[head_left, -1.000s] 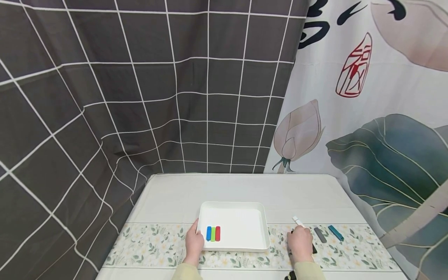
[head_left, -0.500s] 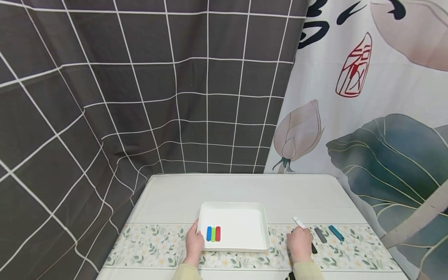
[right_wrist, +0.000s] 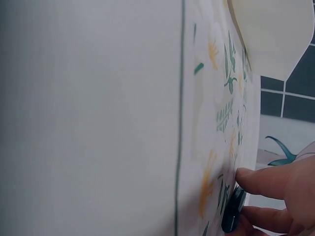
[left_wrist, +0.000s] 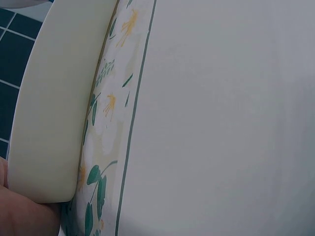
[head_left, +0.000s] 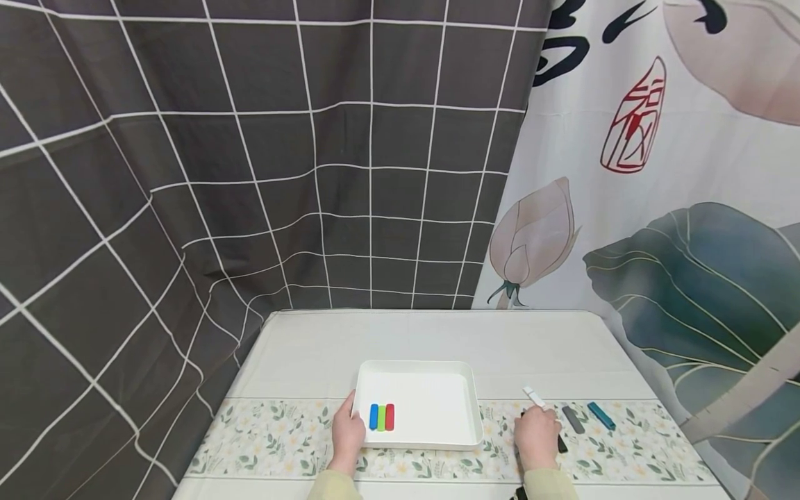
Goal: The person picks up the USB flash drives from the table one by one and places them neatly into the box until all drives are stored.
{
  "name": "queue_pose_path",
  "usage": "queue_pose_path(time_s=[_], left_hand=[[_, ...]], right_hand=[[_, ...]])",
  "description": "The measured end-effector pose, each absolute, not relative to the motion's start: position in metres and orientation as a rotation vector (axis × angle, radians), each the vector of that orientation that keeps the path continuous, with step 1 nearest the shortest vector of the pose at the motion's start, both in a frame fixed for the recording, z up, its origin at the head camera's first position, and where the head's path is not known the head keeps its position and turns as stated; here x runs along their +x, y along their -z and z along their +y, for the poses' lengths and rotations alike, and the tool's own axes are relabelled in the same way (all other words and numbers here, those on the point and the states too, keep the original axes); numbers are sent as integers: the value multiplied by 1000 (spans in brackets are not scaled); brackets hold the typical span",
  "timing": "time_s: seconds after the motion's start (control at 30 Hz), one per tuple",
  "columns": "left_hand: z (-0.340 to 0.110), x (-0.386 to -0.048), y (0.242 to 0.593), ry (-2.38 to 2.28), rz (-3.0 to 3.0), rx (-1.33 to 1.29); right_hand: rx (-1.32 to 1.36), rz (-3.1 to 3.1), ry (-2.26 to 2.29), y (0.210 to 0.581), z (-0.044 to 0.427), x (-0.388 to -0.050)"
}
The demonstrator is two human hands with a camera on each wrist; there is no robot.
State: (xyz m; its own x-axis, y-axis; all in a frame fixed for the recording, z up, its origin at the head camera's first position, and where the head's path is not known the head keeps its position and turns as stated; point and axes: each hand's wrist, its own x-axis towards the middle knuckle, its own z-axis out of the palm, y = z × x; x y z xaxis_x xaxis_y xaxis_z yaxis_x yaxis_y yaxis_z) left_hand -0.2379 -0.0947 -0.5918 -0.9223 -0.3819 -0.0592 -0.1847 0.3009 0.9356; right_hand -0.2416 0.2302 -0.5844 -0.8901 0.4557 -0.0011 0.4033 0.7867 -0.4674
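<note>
My left hand [head_left: 346, 434] grips the left side of the white tray [head_left: 431, 403]; the left wrist view has its fingers [left_wrist: 29, 214] under the tray's pale wall [left_wrist: 49, 108]. Blue [head_left: 373, 417], green [head_left: 381, 418] and red [head_left: 390, 417] pieces stand side by side in the tray's lower left. Right of the tray, my right hand [head_left: 537, 436] is low at the tabletop. Seen from the right wrist, that hand [right_wrist: 290, 196] pinches a glossy dark piece [right_wrist: 233, 211] between thumb and fingers, close to the cloth. From the head view the hand mostly hides this piece.
Around the right hand lie a white piece [head_left: 533, 396] beyond it, a black piece [head_left: 562, 444] beside it, then a grey piece [head_left: 572, 420] and a teal piece [head_left: 601, 416] farther right. A floral strip [head_left: 269, 437] crosses the white-covered table [head_left: 431, 333]. Curtains stand behind.
</note>
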Motion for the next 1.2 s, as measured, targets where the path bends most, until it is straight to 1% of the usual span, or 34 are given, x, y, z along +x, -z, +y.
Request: queue_pose_path(time_s=[0.27,1.2], left_hand=[[-95,-239,593,1676,-2388,528],[-95,-240,593,1678,-2394,549]], right_hand=[[-693,-2874,-675,583,230,-239],[-754,-2848,-760,583,230,-239]])
